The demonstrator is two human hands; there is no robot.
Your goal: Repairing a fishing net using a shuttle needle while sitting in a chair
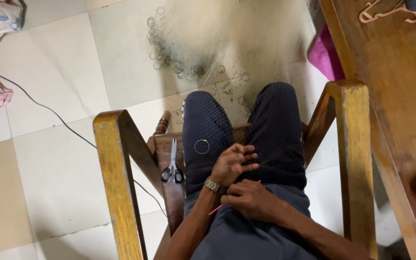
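Observation:
I sit in a wooden chair with a fine translucent net (208,130) draped over my dark-trousered knees. My left hand (232,163), a watch on its wrist, pinches the net's mesh on my lap. Just below and touching it, my right hand (251,200) is closed around a thin pink stick (215,209); its ends poke out on either side of the fist. A small metal ring (201,146) lies in the net on my left thigh.
Scissors (173,168) lie on the chair seat by my left leg. The chair's armrests (114,159) flank me. The net spreads over the tiled floor with several rings (169,58). A wooden table (396,82) is at right; a black cable (49,108) crosses the floor.

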